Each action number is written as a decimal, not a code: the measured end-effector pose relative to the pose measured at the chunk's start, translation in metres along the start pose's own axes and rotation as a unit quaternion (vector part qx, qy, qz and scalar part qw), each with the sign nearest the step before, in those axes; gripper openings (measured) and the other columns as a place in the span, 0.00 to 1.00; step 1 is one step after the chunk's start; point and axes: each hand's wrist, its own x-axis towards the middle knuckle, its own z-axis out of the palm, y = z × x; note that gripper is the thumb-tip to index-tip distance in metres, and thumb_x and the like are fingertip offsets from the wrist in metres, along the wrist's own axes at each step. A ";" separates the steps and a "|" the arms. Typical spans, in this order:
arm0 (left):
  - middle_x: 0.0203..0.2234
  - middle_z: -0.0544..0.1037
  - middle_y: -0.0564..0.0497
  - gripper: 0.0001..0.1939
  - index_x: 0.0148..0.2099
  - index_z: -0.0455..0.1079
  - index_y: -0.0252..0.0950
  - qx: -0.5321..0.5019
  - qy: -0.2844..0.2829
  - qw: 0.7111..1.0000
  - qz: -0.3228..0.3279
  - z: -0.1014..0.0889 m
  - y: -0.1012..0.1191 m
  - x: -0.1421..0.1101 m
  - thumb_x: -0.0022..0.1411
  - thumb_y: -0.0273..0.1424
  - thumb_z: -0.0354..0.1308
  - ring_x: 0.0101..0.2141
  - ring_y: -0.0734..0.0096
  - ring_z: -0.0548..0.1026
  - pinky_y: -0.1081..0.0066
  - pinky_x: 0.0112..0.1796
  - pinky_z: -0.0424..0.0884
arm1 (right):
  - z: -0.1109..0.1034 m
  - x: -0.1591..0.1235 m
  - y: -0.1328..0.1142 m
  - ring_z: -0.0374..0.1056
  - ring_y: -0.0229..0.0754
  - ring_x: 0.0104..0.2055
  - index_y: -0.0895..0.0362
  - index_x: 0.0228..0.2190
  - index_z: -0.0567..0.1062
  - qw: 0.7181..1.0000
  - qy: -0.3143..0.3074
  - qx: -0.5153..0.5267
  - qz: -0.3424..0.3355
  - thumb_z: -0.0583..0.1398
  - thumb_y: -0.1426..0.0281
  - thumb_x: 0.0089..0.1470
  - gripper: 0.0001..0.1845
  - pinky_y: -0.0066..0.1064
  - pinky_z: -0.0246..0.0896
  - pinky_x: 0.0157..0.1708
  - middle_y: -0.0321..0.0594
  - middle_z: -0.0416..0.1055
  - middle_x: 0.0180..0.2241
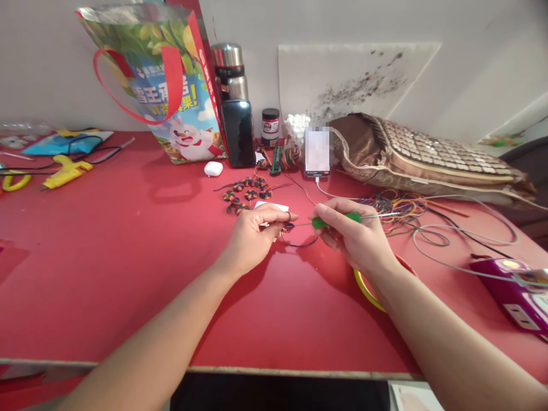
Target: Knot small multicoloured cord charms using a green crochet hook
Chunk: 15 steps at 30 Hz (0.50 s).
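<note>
My left hand (252, 237) is closed, pinching a small dark, multicoloured knotted yarn piece (288, 227) between thumb and fingers above the table. My right hand (353, 231) grips a green-handled tool (338, 220); a thin metal shaft sticks out to the right, and a thin line runs from the handle's left end toward the knotted piece. Whether that line is metal or yarn, I cannot tell. A dark strand (302, 245) loops below, between both hands. Just behind my left hand lies a white paper (274, 205), partly covered. Similar knotted pieces (250, 196) form a curved row beyond it.
Loose coloured yarn (396, 208) tangles right of my right hand, near a white cable (466, 268). A yellow-rimmed ring (369, 294) lies under my right wrist. Behind stand a lit phone (317, 151), dark phone (238, 134), brown bag (411, 151) and shopping bag (171, 85). A yellow glue gun (66, 171) lies left.
</note>
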 end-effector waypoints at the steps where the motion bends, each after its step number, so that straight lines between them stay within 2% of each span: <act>1: 0.40 0.85 0.45 0.12 0.36 0.88 0.39 -0.005 0.000 1.000 -0.003 0.000 0.001 0.000 0.59 0.18 0.66 0.31 0.73 0.78 0.73 0.33 0.74 | 0.000 0.000 0.000 0.59 0.30 0.16 0.58 0.22 0.82 1.000 -0.003 0.014 0.015 0.76 0.56 0.47 0.19 0.25 0.50 0.14 0.37 0.74 0.19; 4: 0.36 0.84 0.48 0.12 0.37 0.88 0.39 -0.050 -0.012 0.998 -0.043 0.000 0.003 -0.002 0.56 0.19 0.68 0.20 0.80 0.73 0.74 0.24 0.69 | 0.000 0.001 -0.001 0.58 0.30 0.15 0.58 0.21 0.81 0.997 -0.017 0.043 0.061 0.78 0.55 0.44 0.21 0.24 0.48 0.13 0.38 0.74 0.18; 7: 0.28 0.84 0.48 0.09 0.37 0.88 0.38 -0.106 -0.023 0.989 -0.100 0.003 0.006 -0.003 0.54 0.22 0.70 0.18 0.73 0.77 0.75 0.18 0.64 | 0.001 0.000 0.001 0.56 0.29 0.14 0.58 0.22 0.79 0.993 -0.035 0.069 0.085 0.78 0.55 0.44 0.22 0.24 0.48 0.12 0.38 0.75 0.19; 10: 0.22 0.82 0.48 0.08 0.36 0.87 0.36 -0.164 -0.021 0.976 -0.145 0.007 0.006 -0.004 0.51 0.24 0.74 0.21 0.67 0.81 0.74 0.22 0.73 | 0.005 -0.002 0.005 0.56 0.29 0.13 0.57 0.25 0.79 0.993 -0.034 0.088 0.068 0.76 0.53 0.47 0.22 0.24 0.50 0.12 0.35 0.75 0.20; 15: 0.29 0.86 0.47 0.07 0.34 0.86 0.34 -0.242 0.013 0.956 -0.163 0.011 0.004 -0.005 0.49 0.23 0.75 0.25 0.70 0.83 0.71 0.32 0.80 | 0.012 -0.004 0.012 0.61 0.31 0.16 0.55 0.32 0.81 0.995 -0.018 0.096 0.009 0.73 0.52 0.53 0.19 0.24 0.55 0.14 0.35 0.76 0.24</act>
